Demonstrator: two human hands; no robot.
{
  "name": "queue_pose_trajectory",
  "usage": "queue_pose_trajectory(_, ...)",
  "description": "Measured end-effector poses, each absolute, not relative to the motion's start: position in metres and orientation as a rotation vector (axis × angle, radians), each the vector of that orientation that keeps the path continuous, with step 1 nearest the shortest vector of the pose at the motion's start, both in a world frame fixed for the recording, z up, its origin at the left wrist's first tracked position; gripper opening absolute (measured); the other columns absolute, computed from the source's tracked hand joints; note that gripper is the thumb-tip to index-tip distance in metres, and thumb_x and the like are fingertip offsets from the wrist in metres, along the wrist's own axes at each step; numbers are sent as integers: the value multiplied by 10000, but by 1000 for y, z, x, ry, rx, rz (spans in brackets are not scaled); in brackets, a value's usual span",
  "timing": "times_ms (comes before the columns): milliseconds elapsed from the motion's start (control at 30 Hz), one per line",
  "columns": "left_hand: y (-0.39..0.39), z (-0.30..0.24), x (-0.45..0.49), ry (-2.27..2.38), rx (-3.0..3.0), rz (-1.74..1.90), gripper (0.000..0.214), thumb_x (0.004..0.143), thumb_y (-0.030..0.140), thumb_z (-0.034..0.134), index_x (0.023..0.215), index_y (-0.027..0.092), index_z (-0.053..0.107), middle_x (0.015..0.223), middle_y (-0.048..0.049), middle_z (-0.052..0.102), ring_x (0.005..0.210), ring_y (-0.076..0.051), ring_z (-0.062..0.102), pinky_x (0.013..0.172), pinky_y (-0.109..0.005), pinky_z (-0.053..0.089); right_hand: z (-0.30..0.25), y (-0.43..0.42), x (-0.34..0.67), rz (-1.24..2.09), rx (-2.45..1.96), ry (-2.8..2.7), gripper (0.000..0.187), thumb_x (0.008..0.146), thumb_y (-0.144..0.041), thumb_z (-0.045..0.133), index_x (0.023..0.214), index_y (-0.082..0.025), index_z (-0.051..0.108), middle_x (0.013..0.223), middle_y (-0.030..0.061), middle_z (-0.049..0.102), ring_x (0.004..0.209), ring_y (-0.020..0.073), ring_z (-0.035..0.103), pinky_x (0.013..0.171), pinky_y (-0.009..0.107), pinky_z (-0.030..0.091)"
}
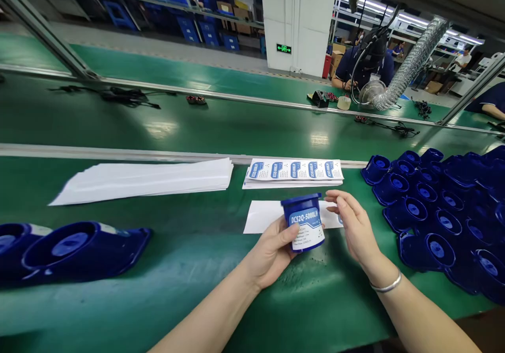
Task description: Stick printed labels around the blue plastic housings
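My left hand (276, 250) grips a dark blue plastic housing (301, 201), tilted above the green bench. A blue and white label (306, 229) printed "DC52Q-5000L/H" sits on its side; my thumb lies at the label's left edge. To the right of the housing is my right hand (357, 229), fingers loosely bent and apart, with nothing visible in them. Behind both, a mostly white label sheet (260, 216) lies on the bench, partly hidden by the housing and hands. Farther back rests a stack of printed label sheets (294, 170).
Many blue housings (428, 192) crowd the bench on the right. Labelled housings (79, 248) lie at the left, near a pile of white sheets (150, 179). Black cables (126, 96) rest beyond the metal rail (177, 154). A person (365, 66) sits across the line beside a flexible duct (414, 63).
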State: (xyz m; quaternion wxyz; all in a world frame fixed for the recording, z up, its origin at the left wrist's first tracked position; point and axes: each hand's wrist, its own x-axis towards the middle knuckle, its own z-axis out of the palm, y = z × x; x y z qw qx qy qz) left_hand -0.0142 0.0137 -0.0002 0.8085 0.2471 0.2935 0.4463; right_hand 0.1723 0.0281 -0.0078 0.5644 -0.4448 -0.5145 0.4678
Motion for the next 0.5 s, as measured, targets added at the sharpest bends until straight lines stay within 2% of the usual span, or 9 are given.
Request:
queue_pose_trajectory(200,16,3,-19,742,685,1218,693,558,325,964,1176,187,684,1133,-120,739,1150,-342,647,1016,-448,510,-4,18,166,1139,-1021,-1373,326,996,-473,524,1133,-268,737,1209,80,615,1009,221,628,854,373,539)
queue_pose_trajectory(300,14,3,-19,786,721,1241,645,573,296,957,1153,190,696,1123,-117,745,1126,-331,662,1019,-451,509,1,14,162,1123,-1028,-1413,341,1005,-466,509,1115,-259,755,1205,97,629,1112,246,600,919,404,533)
queue_pose_trajectory(400,12,2,-19,830,733,1259,616,569,279,958,1125,199,705,1126,-107,746,1083,-309,679,991,-441,530,5,11,160,1030,-1030,-1479,333,1015,-430,502,986,-259,786,1147,95,672,1206,257,563,1028,435,470)
queue_pose_trajectory(500,12,0,-19,872,736,1292,644,540,295,969,1120,198,704,1095,-103,751,1035,-299,691,958,-437,550,7,10,158,998,-1013,-1502,345,1021,-395,495,877,-260,778,1099,87,697,1211,250,564,1046,438,450)
